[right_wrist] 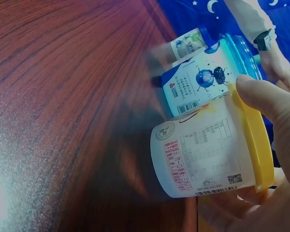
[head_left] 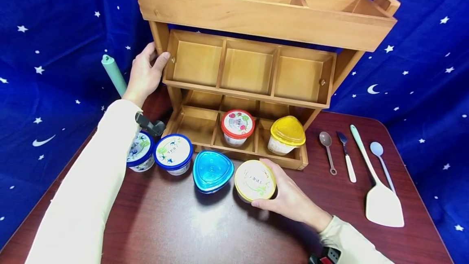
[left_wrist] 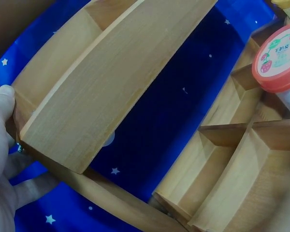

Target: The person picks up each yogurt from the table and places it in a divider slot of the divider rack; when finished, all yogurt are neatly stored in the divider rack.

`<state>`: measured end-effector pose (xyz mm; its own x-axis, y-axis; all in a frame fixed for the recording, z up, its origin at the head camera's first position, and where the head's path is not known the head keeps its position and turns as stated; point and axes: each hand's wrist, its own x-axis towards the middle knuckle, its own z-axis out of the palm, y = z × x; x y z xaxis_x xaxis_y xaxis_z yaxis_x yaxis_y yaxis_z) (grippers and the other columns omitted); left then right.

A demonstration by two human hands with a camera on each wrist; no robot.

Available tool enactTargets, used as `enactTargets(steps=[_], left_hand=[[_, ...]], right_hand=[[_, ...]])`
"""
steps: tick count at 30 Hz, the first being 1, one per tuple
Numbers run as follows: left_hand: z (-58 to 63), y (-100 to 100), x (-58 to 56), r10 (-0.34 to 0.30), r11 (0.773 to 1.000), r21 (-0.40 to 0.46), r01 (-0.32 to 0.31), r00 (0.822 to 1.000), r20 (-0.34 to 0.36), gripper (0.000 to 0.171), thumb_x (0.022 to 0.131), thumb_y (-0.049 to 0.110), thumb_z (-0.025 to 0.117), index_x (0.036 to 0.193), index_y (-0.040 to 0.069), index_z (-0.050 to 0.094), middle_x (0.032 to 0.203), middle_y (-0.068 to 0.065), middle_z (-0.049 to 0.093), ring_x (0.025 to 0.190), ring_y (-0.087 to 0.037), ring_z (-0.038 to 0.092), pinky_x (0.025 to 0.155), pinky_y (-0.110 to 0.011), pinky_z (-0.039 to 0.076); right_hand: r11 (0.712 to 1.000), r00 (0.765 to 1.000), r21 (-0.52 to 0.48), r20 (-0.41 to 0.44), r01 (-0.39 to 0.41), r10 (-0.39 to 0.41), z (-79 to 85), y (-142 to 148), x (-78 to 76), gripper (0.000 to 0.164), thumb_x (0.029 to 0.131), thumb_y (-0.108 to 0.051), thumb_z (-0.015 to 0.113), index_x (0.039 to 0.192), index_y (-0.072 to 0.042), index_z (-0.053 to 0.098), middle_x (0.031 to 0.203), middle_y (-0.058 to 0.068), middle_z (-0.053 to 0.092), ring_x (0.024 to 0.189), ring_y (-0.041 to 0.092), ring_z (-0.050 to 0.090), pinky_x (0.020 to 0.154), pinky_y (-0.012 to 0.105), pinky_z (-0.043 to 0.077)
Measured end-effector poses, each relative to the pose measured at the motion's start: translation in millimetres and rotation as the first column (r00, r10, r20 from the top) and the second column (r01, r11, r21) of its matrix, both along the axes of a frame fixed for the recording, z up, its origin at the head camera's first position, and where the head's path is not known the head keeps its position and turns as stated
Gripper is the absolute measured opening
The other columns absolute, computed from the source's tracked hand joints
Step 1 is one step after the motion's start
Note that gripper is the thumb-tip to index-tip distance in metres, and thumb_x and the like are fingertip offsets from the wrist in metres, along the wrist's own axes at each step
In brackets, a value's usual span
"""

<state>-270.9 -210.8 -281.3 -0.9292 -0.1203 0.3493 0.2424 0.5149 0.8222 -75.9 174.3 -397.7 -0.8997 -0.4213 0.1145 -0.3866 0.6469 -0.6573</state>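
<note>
My right hand (head_left: 289, 196) grips a round tub with a yellow rim lid (head_left: 255, 180), thumb and fingers on opposite sides of its lid. The right wrist view shows printing on the white wall of this tub (right_wrist: 203, 150). My left hand (head_left: 145, 72) holds the left end of the wooden rack's middle tray (head_left: 198, 62); in the left wrist view its thumb (left_wrist: 4, 99) lies on the tray's end. Just left of the gripped tub stands a tub with a shiny blue three-sided lid (head_left: 212, 170).
Two blue-lidded tubs (head_left: 173, 151) stand farther left, one partly behind my sleeve. The rack's bottom tray (head_left: 198, 127) bears a red-lidded tub (head_left: 238, 124) and a yellow three-sided-lidded tub (head_left: 287, 133). At right lie a brown spoon (head_left: 327, 146), a knife (head_left: 346, 156), a spatula (head_left: 382, 205) and a pale spoon (head_left: 379, 154).
</note>
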Motion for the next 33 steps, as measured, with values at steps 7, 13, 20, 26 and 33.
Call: enactTargets(steps=[7, 13, 20, 26, 33], left_hand=[[-0.3, 0, 0.4, 0.002, 1.000, -0.010, -0.002, 1.000, 0.003, 0.044, 0.102, 0.032, 0.053, 0.142, 0.014, 0.050, 0.134, -0.010, 0.063, 0.112, -0.017, 0.064, 0.100, -0.033, 0.051], [-0.4, 0, 0.5, 0.002, 1.000, -0.011, -0.002, 1.000, 0.000, 0.043, 0.102, 0.032, 0.053, 0.141, 0.014, 0.051, 0.133, -0.010, 0.063, 0.111, -0.016, 0.064, 0.100, -0.032, 0.051], [0.9, 0, 0.2, 0.007, 1.000, -0.024, -0.007, 1.000, -0.003, 0.043, 0.102, 0.032, 0.053, 0.140, 0.014, 0.051, 0.134, -0.010, 0.063, 0.114, -0.019, 0.063, 0.101, -0.033, 0.049], [1.1, 0, 0.3, 0.006, 1.000, -0.026, -0.006, 1.000, 0.001, 0.043, 0.102, 0.033, 0.053, 0.141, 0.013, 0.051, 0.134, -0.010, 0.063, 0.113, -0.020, 0.063, 0.101, -0.033, 0.050], [1.5, 0, 0.9, 0.002, 1.000, -0.019, -0.002, 1.000, 0.005, 0.043, 0.102, 0.033, 0.052, 0.141, 0.013, 0.051, 0.135, -0.010, 0.063, 0.114, -0.020, 0.063, 0.100, -0.034, 0.051]], right_hand=[[1.000, 1.000, -0.015, 0.004, 0.003, -0.003, -0.4, 1, -1.5, 0.099, 0.065, -0.033, 0.091, 0.145, -0.008, 0.038, 0.139, 0.009, 0.052, 0.122, 0.019, 0.053, 0.104, 0.045, 0.045], [0.998, 1.000, -0.060, 0.016, 0.012, -0.011, 9.7, 8, -5.9, 0.097, 0.066, -0.031, 0.092, 0.144, -0.008, 0.040, 0.137, 0.006, 0.054, 0.119, 0.017, 0.053, 0.103, 0.029, 0.043], [0.998, 0.999, -0.061, -0.032, 0.035, -0.037, 40.9, 17, -15.2, 0.100, 0.065, -0.026, 0.093, 0.146, -0.009, 0.037, 0.137, 0.008, 0.054, 0.120, 0.020, 0.053, 0.100, 0.013, 0.035], [0.998, 0.997, -0.046, -0.073, 0.033, -0.037, 66.9, 17, -30.1, 0.100, 0.066, -0.024, 0.092, 0.146, -0.011, 0.034, 0.134, 0.009, 0.055, 0.115, 0.020, 0.054, 0.094, 0.011, 0.036], [0.998, 0.997, -0.067, -0.074, -0.012, 0.007, 89.8, 3, -51.6, 0.097, 0.069, -0.025, 0.091, 0.147, -0.013, 0.034, 0.135, 0.005, 0.051, 0.116, 0.017, 0.052, 0.095, 0.015, 0.038]])
